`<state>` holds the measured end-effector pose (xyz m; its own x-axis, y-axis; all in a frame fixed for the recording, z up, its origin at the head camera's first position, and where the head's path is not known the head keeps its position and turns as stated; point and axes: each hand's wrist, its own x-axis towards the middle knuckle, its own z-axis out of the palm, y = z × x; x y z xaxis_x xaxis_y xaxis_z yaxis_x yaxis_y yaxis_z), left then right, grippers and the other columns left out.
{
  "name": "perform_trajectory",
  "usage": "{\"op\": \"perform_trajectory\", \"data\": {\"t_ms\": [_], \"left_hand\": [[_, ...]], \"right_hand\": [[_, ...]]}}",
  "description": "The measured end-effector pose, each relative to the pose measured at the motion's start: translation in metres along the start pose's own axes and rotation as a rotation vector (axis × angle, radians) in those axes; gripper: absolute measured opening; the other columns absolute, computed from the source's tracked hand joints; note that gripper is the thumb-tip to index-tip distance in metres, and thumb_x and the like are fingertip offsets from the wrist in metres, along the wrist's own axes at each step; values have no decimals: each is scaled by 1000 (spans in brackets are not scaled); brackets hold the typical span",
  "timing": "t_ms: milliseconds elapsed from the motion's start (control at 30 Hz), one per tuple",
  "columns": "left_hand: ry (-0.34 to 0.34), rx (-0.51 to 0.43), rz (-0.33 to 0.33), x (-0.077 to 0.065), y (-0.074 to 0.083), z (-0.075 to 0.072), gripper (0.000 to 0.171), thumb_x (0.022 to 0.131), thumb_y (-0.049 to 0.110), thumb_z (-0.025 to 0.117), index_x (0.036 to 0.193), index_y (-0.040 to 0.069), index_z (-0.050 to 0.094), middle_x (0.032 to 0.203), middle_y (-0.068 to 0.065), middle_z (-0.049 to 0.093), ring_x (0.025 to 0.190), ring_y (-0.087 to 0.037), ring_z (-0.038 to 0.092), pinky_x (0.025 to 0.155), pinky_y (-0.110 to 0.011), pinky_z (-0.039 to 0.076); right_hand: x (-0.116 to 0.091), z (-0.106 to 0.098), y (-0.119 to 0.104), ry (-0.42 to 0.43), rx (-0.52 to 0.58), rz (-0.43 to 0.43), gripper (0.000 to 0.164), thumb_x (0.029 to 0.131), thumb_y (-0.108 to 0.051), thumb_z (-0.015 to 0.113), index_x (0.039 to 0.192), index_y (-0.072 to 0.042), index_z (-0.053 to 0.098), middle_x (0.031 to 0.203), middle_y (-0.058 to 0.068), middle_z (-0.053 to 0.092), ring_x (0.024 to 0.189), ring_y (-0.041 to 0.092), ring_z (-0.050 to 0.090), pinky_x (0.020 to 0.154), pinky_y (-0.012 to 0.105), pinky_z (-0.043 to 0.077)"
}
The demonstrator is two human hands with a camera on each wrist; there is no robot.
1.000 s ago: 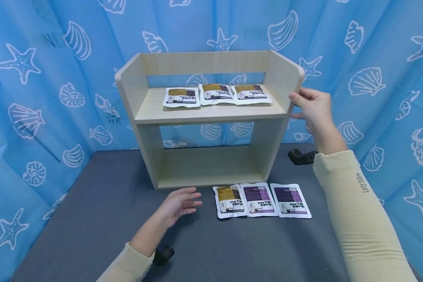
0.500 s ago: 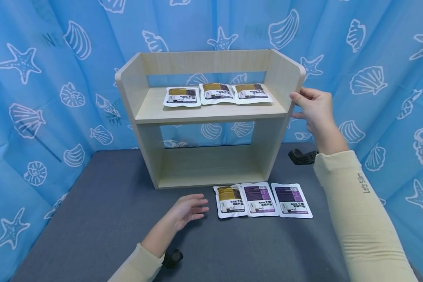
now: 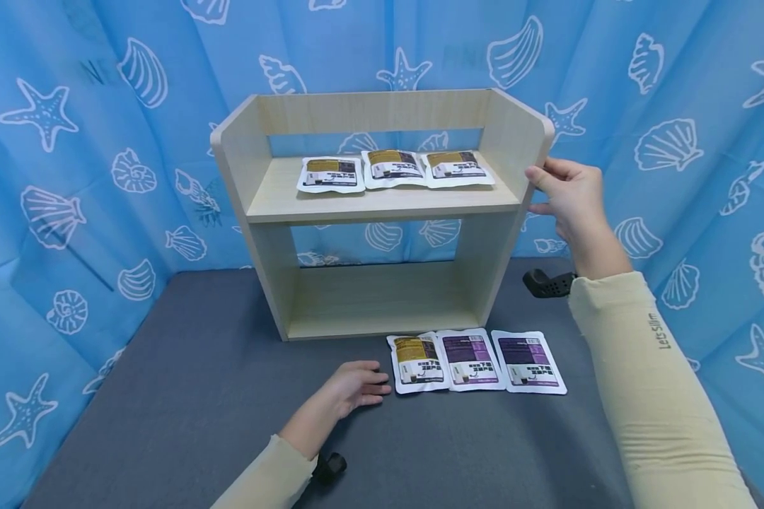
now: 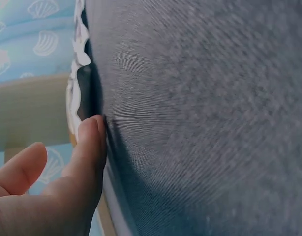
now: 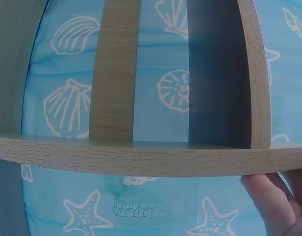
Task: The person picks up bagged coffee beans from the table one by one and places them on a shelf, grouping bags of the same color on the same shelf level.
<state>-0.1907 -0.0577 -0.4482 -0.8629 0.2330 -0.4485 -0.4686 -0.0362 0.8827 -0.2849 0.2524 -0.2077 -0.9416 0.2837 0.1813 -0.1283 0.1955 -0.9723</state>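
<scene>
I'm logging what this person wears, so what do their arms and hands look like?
The left hand and right hand are gloveless. The left sleeve and right sleeve are cream; dark lettering marks the right one. Black fittings show at both wrists.

The pale wooden shelf (image 3: 382, 205) stands upright against my right hand (image 3: 576, 201); before it, near my left hand (image 3: 354, 387), a gold-labelled pouch (image 3: 418, 363) lies flat.

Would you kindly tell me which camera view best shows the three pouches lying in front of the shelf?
The head view: all three pouches lie face up with their printed fronts visible. The left wrist view catches only white edges, and the right wrist view shows none of them.
</scene>
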Motion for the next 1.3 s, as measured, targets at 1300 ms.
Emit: {"op": "perform_trajectory", "data": {"t_ms": [1300], "left_hand": [[146, -35, -25, 27, 1, 36, 44, 84, -18, 60, 127, -12, 55, 106, -23, 67, 88, -25, 67, 76, -34, 57]], "right_hand": [[0, 0, 2, -5, -16, -15, 56, 87, -37, 68, 137, -15, 57, 135, 6, 58, 120, 20, 54, 63, 19, 54]]}}
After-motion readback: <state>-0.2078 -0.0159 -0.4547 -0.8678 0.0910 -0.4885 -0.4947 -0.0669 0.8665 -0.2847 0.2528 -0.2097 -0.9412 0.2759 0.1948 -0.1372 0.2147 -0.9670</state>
